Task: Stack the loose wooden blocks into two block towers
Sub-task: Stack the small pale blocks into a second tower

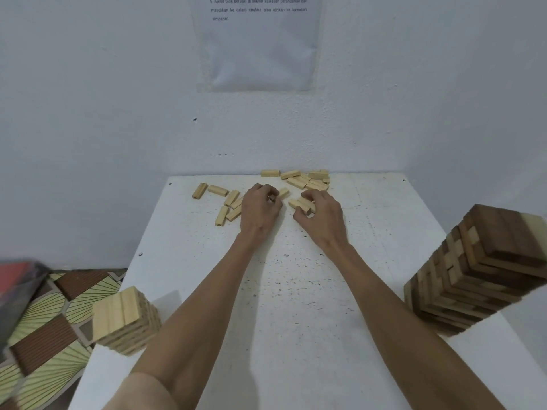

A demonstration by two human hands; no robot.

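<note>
You are gathering: your right hand (pixel 321 214) pinches blocks (pixel 300 204) from the scatter at the table's (pixel 296 306) far edge, your left hand (pixel 260 210) curls there too, its hold unclear; next, carry them squarely to the near-left tower (pixel 125 316).

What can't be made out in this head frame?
All in the head view:
Left hand: its curled fingers hide whether it grips a block.
Right hand grips pale blocks; its fingers hide how many.
Dark tower: blurred, right side cut by the frame edge.
Pale tower: blurred, layers uncountable.
Wall sheet: top cut off, so most of the text is missing.
</note>
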